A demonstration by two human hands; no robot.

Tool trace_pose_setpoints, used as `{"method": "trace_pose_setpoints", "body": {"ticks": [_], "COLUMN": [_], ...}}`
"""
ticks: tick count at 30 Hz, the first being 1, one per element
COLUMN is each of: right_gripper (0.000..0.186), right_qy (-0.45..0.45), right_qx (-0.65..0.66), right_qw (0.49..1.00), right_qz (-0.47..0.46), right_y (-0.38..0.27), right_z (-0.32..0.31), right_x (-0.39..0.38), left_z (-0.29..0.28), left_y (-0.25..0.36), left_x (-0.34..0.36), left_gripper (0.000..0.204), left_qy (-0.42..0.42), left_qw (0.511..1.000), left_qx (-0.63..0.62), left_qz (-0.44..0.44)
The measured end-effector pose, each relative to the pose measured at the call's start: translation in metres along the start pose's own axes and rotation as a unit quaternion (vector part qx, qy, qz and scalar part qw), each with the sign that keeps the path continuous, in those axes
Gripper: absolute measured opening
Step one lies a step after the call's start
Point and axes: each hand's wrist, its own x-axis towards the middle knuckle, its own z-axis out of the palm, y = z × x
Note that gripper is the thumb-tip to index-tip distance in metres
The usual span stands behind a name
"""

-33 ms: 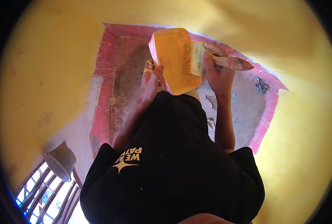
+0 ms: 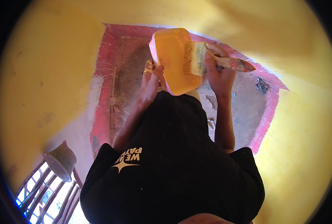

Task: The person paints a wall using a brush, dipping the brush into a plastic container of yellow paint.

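A tub of yellow paint (image 2: pixel 154 54) with a pale rim is held up in front of my body, tilted so its inside shows. My left hand (image 2: pixel 150 86) grips its left side, the thumb at the rim and paint smears on the fingers. In my right hand (image 2: pixel 221 77) is a wide paintbrush (image 2: pixel 200 59), its paint-stained handle pointing right. The yellow-coated bristles reach over the tub's right part; whether they touch the paint is hard to tell. Some right-hand fingers are hidden behind the brush.
Yellow walls (image 2: pixel 54 74) surround a dirty floor (image 2: pixel 244 108) edged by a splattered red band (image 2: pixel 102 108). At lower left, a bucket (image 2: pixel 61 160) stands by a barred window (image 2: pixel 50 196). A dark crumpled scrap (image 2: pixel 262 86) lies near the floor's right corner.
The brush and my right hand have shifted very slightly to the right. My left hand and the tub stay in place.
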Motion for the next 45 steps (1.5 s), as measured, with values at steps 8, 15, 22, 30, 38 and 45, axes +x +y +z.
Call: {"method": "trace_pose_setpoints", "body": {"ticks": [8,15,22,30,38,45], "right_gripper": [0.024,0.023,0.021,0.02,0.023,0.029], "right_qy": [0.063,0.112,0.105,0.131,0.142,0.189], "right_qx": [-0.125,-0.187,-0.189,-0.124,-0.071,-0.011], "right_qw": [0.982,0.962,0.96,0.972,0.983,0.978], "right_qz": [-0.124,-0.166,-0.177,-0.147,-0.095,-0.084], "right_y": [0.003,0.002,0.004,0.003,-0.007,-0.013], "right_z": [0.006,0.018,0.019,0.022,0.013,-0.01], "right_x": [0.02,0.047,0.062,0.078,0.079,0.082], "left_z": [0.005,0.007,-0.001,0.003,0.011,0.016], "left_y": [0.005,0.011,0.009,0.003,0.012,0.015], "left_x": [0.004,0.006,0.008,0.015,0.007,0.001], "left_gripper": [0.038,0.037,0.047,0.042,0.043,0.044], "left_qy": [-0.006,-0.008,-0.02,-0.038,-0.033,-0.044], "left_qw": [0.999,0.999,0.998,0.99,0.992,0.992], "left_qx": [-0.013,0.004,0.028,0.076,0.034,0.007], "left_qz": [0.041,0.045,0.054,0.117,0.114,0.117]}}
